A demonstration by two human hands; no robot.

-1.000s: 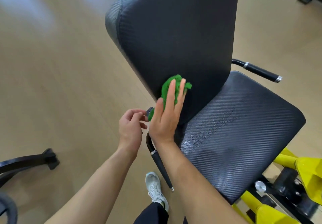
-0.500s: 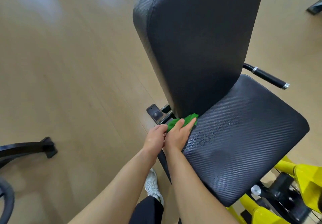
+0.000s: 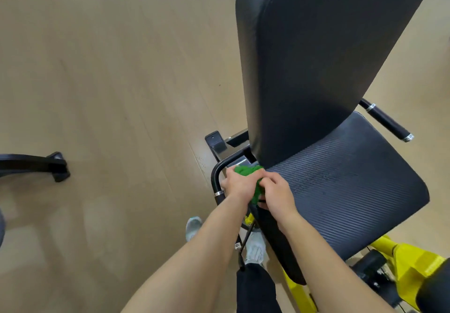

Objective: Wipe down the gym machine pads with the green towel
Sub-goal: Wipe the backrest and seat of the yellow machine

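The green towel (image 3: 250,173) is bunched up at the near left corner of the black seat pad (image 3: 353,181), just below the upright black back pad (image 3: 316,64). My left hand (image 3: 239,186) and my right hand (image 3: 276,192) both grip the towel from either side, knuckles toward me. Most of the towel is hidden between the two hands. The seat pad shows faint damp streaks near its back edge.
A black side handle (image 3: 216,178) curves up just left of my hands, and another handle (image 3: 387,123) sticks out right of the seat. Yellow machine frame (image 3: 411,266) sits at lower right. A black machine foot (image 3: 56,166) rests on the wooden floor at left. My shoes (image 3: 193,227) are below.
The towel came down off the back pad to the seat's near left corner. My left hand joined my right on it, and both now hold it bunched between them.
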